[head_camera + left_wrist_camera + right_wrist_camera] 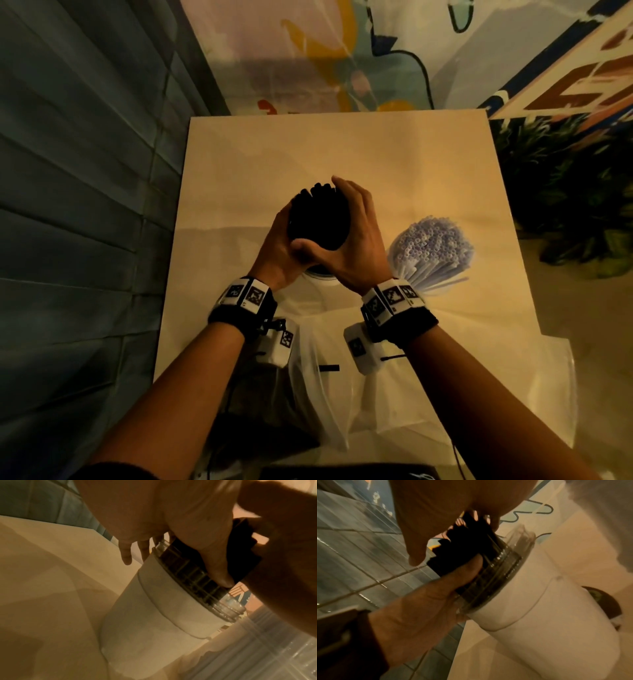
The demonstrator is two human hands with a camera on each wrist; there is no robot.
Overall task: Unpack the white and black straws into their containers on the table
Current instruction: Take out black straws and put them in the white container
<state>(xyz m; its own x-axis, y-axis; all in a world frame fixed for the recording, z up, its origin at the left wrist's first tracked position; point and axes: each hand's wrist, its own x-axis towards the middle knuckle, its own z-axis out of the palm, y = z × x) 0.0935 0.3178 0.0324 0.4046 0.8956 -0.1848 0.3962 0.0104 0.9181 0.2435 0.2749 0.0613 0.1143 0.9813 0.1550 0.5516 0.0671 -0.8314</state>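
Note:
A thick bundle of black straws [318, 219] stands in a white-labelled glass jar [322, 277] at the middle of the table. My left hand [279, 240] cups the bundle from the left and my right hand [359, 233] wraps it from the right, its thumb across the front. In the left wrist view my left thumb [216, 568] presses the black straws [240, 550] just above the jar [163, 608] rim. The right wrist view shows the same jar [539, 601] and straws [462, 545]. White straws [431, 243] fan out of a second container to the right.
Clear plastic bags [325, 377] lie on the pale table [342, 154] between my forearms, near the front edge. A green plant [565, 195] stands off the table's right side. A tiled wall [85, 205] runs along the left.

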